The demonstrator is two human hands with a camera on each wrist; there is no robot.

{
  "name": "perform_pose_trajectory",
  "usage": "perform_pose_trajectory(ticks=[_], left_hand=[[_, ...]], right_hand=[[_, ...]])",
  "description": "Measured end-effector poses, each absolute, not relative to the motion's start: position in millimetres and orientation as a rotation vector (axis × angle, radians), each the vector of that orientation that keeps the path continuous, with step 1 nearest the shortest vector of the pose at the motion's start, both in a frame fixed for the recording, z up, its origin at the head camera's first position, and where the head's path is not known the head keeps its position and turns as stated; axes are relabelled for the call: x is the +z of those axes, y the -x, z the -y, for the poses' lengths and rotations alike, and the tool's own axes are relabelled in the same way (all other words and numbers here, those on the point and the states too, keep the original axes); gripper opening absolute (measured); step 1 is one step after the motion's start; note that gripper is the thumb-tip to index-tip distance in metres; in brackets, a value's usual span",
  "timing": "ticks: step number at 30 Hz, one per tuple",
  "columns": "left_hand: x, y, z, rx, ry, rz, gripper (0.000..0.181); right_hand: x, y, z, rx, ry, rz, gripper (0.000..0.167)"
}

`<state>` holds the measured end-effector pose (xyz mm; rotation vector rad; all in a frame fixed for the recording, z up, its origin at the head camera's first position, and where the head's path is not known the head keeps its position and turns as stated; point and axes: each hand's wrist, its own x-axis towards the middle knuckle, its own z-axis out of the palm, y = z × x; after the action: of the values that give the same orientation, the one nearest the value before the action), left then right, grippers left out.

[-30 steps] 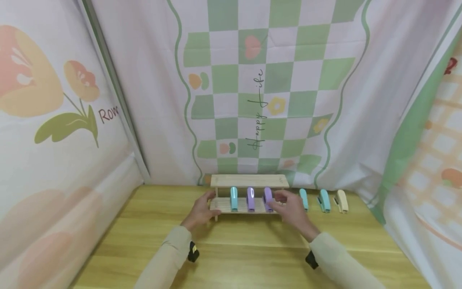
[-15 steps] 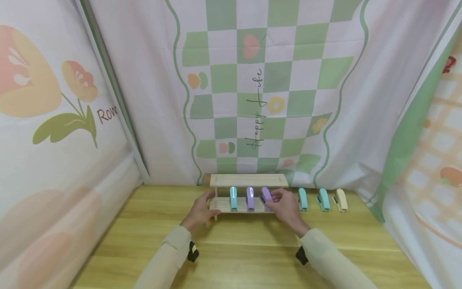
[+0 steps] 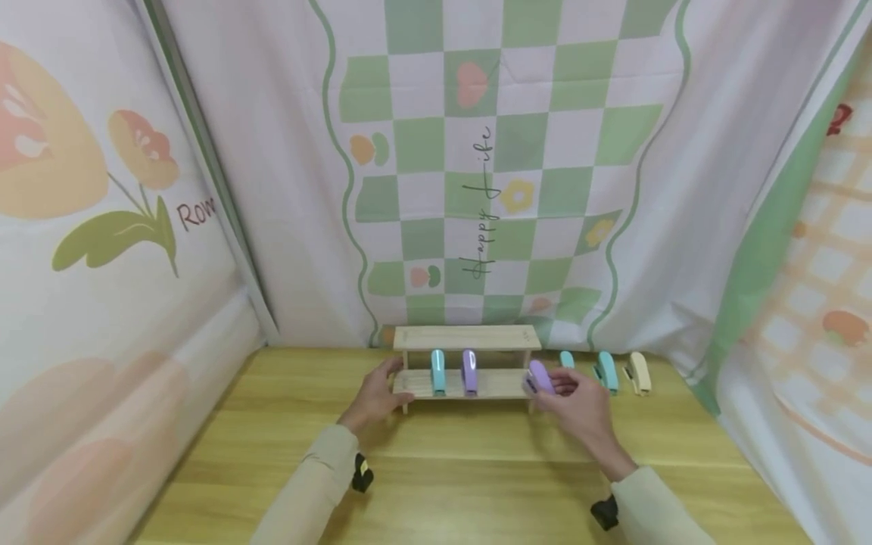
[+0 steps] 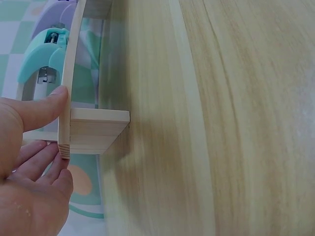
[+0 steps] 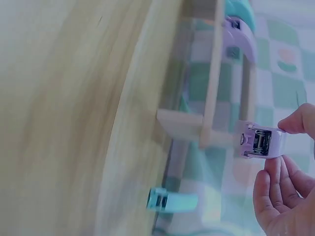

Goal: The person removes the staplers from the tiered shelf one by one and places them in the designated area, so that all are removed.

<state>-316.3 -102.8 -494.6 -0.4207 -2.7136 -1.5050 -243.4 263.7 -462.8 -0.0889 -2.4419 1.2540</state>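
Observation:
A small two-tier wooden shelf [image 3: 470,337] stands at the back of the table. My left hand [image 3: 373,397] grips its left end; in the left wrist view the thumb lies on the front edge of a board [image 4: 65,113] and the fingers are beneath. With my right hand [image 3: 584,405] I pinch a purple stapler [image 3: 541,377] between thumb and fingers, tilted, by the shelf's right end. Its underside [image 5: 261,142] faces the right wrist camera. On the lower tier stand a turquoise stapler [image 3: 438,371] and another purple stapler [image 3: 469,371], side by side.
Right of the shelf, a turquoise stapler [image 3: 567,359] is partly hidden behind my right hand. Further right stand another turquoise stapler [image 3: 606,372] and a cream stapler [image 3: 639,372]. A patterned curtain [image 3: 477,189] hangs right behind the shelf.
The held purple stapler, first at the right part of the lower tier, has tilted and moved right with my right hand to the shelf's end. My left hand keeps its grip.

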Motion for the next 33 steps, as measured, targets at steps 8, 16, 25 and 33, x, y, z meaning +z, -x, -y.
perform_pose_trajectory(ticks=[8,16,25,33], left_hand=[[-491,316,104,-1.504,0.405,2.717,0.074],[-494,317,104,-1.523,0.418,2.709,0.074],[-499,319,103,-1.495,0.438,2.706,0.074],[-498,318,103,-1.504,0.436,2.705,0.074]], right_hand=[[-476,224,-302,1.209,0.304,2.413,0.038],[-494,224,-318,1.162,0.360,2.456,0.035],[-500,229,-327,1.083,0.390,2.554,0.035],[-504,232,-330,1.127,0.379,2.563,0.033]])
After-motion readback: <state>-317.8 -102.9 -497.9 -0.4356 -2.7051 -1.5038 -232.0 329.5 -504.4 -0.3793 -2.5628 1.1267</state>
